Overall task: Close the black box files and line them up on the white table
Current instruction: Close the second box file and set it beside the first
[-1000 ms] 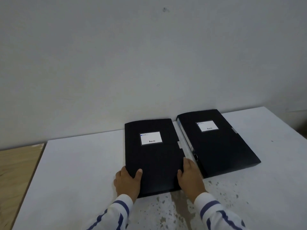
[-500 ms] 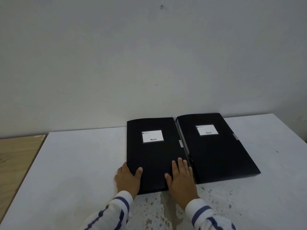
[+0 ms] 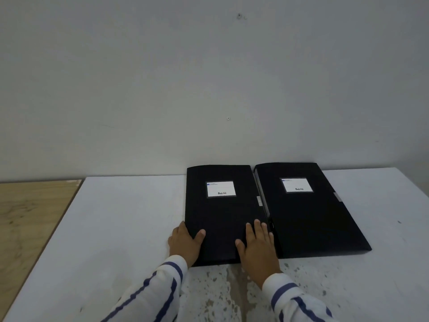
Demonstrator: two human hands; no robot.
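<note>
Two closed black box files lie flat side by side on the white table (image 3: pixel 116 228), each with a white label on its lid. The left file (image 3: pixel 220 217) touches the right file (image 3: pixel 308 217) along their long edges, and their far ends reach the wall. My left hand (image 3: pixel 185 244) grips the left file's near left corner, thumb on the lid. My right hand (image 3: pixel 256 245) rests flat on the same file's near right corner, fingers spread beside the seam.
A grey wall (image 3: pixel 209 89) rises right behind the files. A wooden surface (image 3: pixel 27 217) adjoins the table on the left. The table's near edge has worn, speckled paint (image 3: pixel 232 287).
The left file has slid back and right until it lies against the right file. My right hand moved from its right edge onto the lid and lies flat.
</note>
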